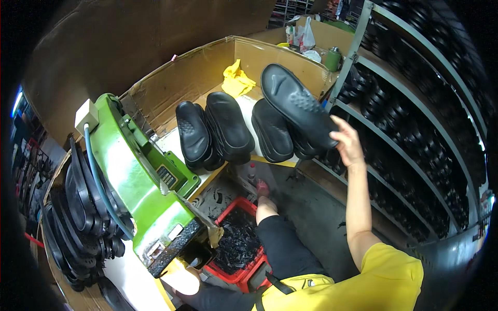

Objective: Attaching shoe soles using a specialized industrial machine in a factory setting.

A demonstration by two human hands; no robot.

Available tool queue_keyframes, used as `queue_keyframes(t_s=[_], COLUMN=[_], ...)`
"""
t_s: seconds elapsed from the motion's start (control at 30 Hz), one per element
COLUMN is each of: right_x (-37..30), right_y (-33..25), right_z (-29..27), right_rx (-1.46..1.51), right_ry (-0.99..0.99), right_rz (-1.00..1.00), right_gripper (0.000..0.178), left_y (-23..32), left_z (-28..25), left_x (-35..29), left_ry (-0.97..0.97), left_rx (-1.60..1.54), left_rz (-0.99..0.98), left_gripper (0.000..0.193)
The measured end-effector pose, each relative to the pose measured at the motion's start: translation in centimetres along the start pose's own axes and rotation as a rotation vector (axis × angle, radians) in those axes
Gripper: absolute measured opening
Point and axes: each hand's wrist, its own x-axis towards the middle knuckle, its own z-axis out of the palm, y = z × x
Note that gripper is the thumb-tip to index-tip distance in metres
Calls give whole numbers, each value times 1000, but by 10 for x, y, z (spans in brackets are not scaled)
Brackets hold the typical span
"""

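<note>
The left hand is lost in glare and behind the green machine [161,217], so I cannot tell what its fingers do. The right hand [350,146] pinches one end of a smooth black sole [290,98] with little bumps on top. The sole tilts up and hides part of a pile of soles [271,137]. Thin, curly black scraps [236,238] fill the red bin [250,272].

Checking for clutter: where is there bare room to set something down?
White tabletop between the left sole pile and the green machine; mostly bare gray floor between the person's leg and the rack. Crowded: beyond the machine, where black sole stacks stand.
</note>
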Motion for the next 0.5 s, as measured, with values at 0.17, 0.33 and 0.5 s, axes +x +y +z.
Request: queue_keyframes(t_s=[0.17, 0.33, 0.5], right_x=[58, 154, 222], right_y=[-18, 9, 39], right_z=[-37, -29, 38], right_rx=[91, -50, -277], right_ry=[156, 148, -142], right_rz=[-162, -56, 218], right_gripper=[32, 38, 38], left_y=[-70, -54, -18], left_z=[43, 38, 6], left_x=[-45, -41, -25], left_ry=[-301, -623, -653], left_rx=[109, -219, -143], left_rz=[-249, -455, -230], left_gripper=[68, 83, 82])
